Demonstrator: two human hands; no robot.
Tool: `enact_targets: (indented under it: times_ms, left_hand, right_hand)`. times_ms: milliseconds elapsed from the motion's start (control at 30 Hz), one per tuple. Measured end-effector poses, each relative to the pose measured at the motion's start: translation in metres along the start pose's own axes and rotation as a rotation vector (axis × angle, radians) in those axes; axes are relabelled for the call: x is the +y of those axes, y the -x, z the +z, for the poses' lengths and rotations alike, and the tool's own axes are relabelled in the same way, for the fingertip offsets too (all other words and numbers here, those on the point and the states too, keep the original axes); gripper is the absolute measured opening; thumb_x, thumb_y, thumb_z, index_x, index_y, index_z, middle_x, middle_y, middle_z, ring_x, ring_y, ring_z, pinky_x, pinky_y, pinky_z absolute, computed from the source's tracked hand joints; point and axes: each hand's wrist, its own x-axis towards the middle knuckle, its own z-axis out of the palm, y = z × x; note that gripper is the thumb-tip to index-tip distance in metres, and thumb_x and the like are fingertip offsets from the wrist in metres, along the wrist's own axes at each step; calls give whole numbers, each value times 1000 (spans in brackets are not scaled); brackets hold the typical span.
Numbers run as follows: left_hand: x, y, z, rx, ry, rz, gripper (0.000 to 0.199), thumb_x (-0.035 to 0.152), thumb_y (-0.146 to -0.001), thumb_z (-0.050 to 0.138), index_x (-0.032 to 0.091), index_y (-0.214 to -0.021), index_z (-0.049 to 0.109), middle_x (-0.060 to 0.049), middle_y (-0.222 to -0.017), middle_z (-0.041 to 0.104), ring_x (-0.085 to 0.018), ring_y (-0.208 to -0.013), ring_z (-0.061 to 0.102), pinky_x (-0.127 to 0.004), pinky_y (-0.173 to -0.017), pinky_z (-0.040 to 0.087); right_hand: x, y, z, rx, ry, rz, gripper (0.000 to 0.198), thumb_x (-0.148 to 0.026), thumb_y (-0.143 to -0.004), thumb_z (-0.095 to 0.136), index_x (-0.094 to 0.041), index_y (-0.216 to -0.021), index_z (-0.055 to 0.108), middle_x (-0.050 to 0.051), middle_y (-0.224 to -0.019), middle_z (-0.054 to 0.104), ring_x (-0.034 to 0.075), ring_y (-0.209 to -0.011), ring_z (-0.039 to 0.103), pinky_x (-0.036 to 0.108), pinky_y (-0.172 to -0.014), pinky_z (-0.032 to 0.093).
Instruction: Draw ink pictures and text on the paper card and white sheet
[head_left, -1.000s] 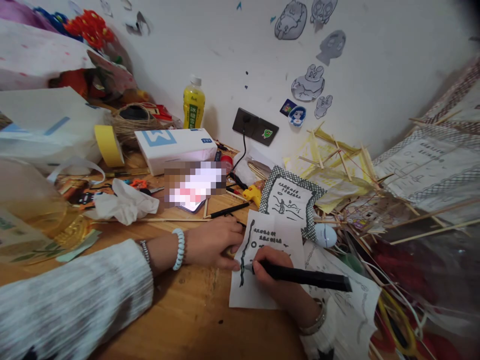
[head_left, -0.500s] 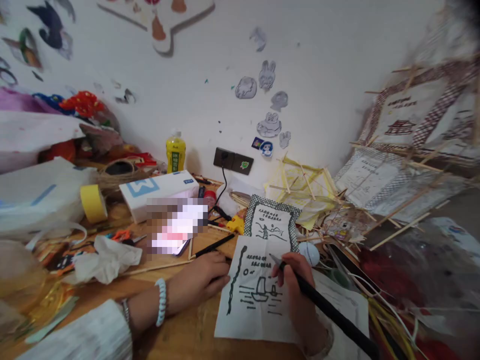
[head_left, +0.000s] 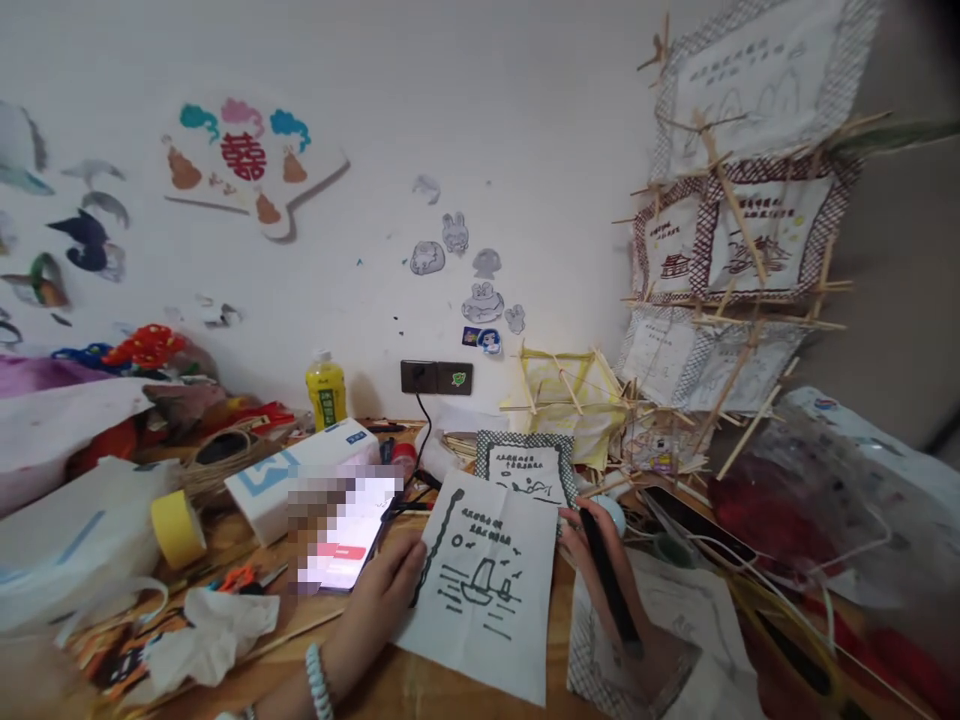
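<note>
A white sheet of paper [head_left: 517,580] stands tilted up in front of me. It bears a black ink drawing of boats on water, lines of writing at the top and a thick wavy line down its left side. My left hand [head_left: 384,590] is closed on the sheet's left edge. My right hand [head_left: 611,590] holds a thick black pen [head_left: 604,560] and is at the sheet's right edge; whether it also pinches the paper I cannot tell. Behind the sheet is another drawing with a dark checked border [head_left: 487,450], partly covered.
A lit phone [head_left: 349,550], a white box [head_left: 300,470] and yellow tape [head_left: 178,527] are on the left. A drink bottle [head_left: 325,392] stands by the wall. Stick frames with paper panels [head_left: 750,240] rise at right, above a dark phone [head_left: 697,522] and cables. More drawn paper [head_left: 697,640] lies at lower right.
My left hand has gone from lying on the table to gripping the sheet's edge. The pen has left the writing area, my right hand has moved to the right edge, and the view has tilted up.
</note>
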Motion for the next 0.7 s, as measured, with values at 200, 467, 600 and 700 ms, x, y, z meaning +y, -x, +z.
enact_targets:
  times_ms: [200,467,600,700]
  left_hand:
    - [9,1,-3,25,94,-65,46,64,-87,39,22,-77,56,-4,-75,60,-25,-76,58,-36,-70,50]
    - [10,2,-2,-137,214,-119,47,66,-84,44,21,-79,59,-3,-75,62,-25,-77,60,-37,-70,51]
    - [14,8,1,-350,322,-94,53,65,-81,52,21,-109,60,-5,-83,66,-26,-86,63,-40,-78,52]
    - [17,15,6,-484,404,-80,71,58,-83,54,21,-141,34,-5,-86,68,-25,-86,66,-41,-78,53]
  right_hand:
    - [-9,9,1,-164,-2,-2,32,-36,-87,57,-31,-118,53,7,-115,64,29,-113,60,41,-95,51]
    - [-18,9,0,-39,39,-5,29,-34,-84,60,-28,-111,56,6,-111,61,29,-105,58,45,-95,47]
    - [-21,1,-6,-6,34,-25,30,-35,-85,58,-26,-113,53,7,-113,58,28,-107,55,44,-98,43]
    - [-23,-3,-10,-4,47,-43,33,-35,-87,55,-25,-117,49,8,-118,54,27,-111,53,45,-100,40]
